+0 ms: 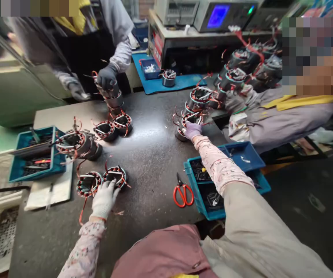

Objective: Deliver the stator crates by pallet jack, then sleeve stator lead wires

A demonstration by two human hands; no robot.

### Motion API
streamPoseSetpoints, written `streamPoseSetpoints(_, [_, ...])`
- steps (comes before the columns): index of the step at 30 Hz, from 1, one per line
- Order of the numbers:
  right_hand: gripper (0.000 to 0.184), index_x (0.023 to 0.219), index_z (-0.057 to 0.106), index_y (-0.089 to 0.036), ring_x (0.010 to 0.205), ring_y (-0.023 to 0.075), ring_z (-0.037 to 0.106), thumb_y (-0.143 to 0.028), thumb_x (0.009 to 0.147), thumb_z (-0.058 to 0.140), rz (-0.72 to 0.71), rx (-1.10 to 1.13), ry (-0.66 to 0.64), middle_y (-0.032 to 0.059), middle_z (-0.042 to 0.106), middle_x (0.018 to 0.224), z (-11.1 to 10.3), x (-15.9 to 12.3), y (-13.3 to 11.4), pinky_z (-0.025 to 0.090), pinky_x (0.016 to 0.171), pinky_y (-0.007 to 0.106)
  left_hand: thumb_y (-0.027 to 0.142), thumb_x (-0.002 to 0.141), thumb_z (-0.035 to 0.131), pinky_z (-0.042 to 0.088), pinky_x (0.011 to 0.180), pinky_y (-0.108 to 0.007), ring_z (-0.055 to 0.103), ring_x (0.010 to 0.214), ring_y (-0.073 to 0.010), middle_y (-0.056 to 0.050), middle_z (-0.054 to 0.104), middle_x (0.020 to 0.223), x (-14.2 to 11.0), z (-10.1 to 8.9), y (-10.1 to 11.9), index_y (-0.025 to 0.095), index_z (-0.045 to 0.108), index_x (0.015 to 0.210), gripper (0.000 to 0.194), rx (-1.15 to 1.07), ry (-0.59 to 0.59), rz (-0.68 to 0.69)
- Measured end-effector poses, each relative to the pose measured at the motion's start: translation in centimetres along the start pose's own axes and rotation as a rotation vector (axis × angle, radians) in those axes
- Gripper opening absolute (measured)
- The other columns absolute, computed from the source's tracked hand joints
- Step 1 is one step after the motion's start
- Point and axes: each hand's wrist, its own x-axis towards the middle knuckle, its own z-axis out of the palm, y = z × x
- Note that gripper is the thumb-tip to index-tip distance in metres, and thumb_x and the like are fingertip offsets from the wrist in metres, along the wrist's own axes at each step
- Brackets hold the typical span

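Note:
My left hand [105,197], in a white glove, rests on the near rim of a wound motor stator [115,176], its fingers spread over it. A second stator [88,183] lies just left of it, touching. My right hand [192,130], in a pale purple glove, reaches far across the dark table [151,154] and closes on a stator [187,122] at the far right. More stators [203,96] are stacked behind that one.
Red-handled scissors [183,194] lie near the blue parts tray [212,181] at my right. Another blue tray [34,152] holds tools at the left. A person opposite holds a stack of stators [112,96]; another person sits at the right. Further stators [79,143] stand mid-left.

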Motion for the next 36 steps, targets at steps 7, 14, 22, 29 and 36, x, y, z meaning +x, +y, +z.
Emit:
streamPoseSetpoints(7, [0.047, 0.132, 0.056, -0.012, 0.112, 0.0336, 0.063, -0.039, 0.094, 0.052, -0.064, 0.017, 0.012, 0.0210, 0.069, 0.117, 1.6, -3.0, -1.9, 0.020, 0.113, 0.054, 0.034, 0.095, 0.048, 0.056, 0.090, -0.046, 0.062, 0.109, -0.0336, -0.021, 0.065, 0.124, -4.2, 0.3, -2.9, 0.013, 0.064, 0.130, 0.044, 0.098, -0.084, -0.006])
streamPoseSetpoints(14, [0.038, 0.125, 0.061, -0.004, 0.103, 0.0374, 0.065, -0.020, 0.094, 0.045, -0.136, 0.323, -0.054, 0.0253, 0.072, 0.101, 3.4, -12.4, -10.9, 0.014, 0.111, 0.069, 0.036, 0.096, 0.039, 0.049, 0.102, -0.045, 0.061, 0.115, -0.0302, -0.018, 0.065, 0.125, -5.2, -5.2, 1.0, 0.013, 0.066, 0.121, 0.043, -0.139, 0.130, 0.089])
streamPoseSetpoints(22, [0.045, 0.138, 0.055, -0.017, 0.137, 0.0250, 0.043, -0.035, 0.097, 0.051, -0.567, 0.696, 0.036, 0.0124, 0.052, 0.146, 5.0, -28.1, -7.4, 0.034, 0.116, 0.042, 0.037, 0.095, 0.035, 0.043, 0.106, -0.038, 0.058, 0.121, -0.0258, -0.015, 0.063, 0.128, 2.2, -7.6, 13.0, 0.012, 0.058, 0.130, 0.048, -0.404, 0.101, 0.315])
streamPoseSetpoints(29, [0.034, 0.120, 0.070, -0.012, 0.117, 0.0259, 0.061, -0.023, 0.098, 0.046, 0.189, 0.377, -0.120, 0.0132, 0.068, 0.124, 8.8, -32.2, 12.7, 0.043, 0.106, 0.037, 0.061, 0.085, 0.052, 0.051, 0.088, -0.047, 0.058, 0.114, -0.0415, -0.023, 0.066, 0.111, -0.3, -8.5, 15.9, 0.009, 0.051, 0.137, 0.073, 0.087, -0.149, 0.181])
streamPoseSetpoints(36, [0.040, 0.122, 0.069, -0.013, 0.119, 0.0306, 0.057, -0.037, 0.100, 0.047, -0.140, 0.146, -0.414, 0.0168, 0.066, 0.126, 12.8, -32.4, 10.1, 0.039, 0.100, 0.040, 0.045, 0.088, 0.051, 0.052, 0.080, -0.041, 0.067, 0.093, -0.0346, -0.019, 0.069, 0.102, 0.5, -8.4, 15.1, 0.010, 0.045, 0.140, 0.062, 0.289, -0.207, 0.282])
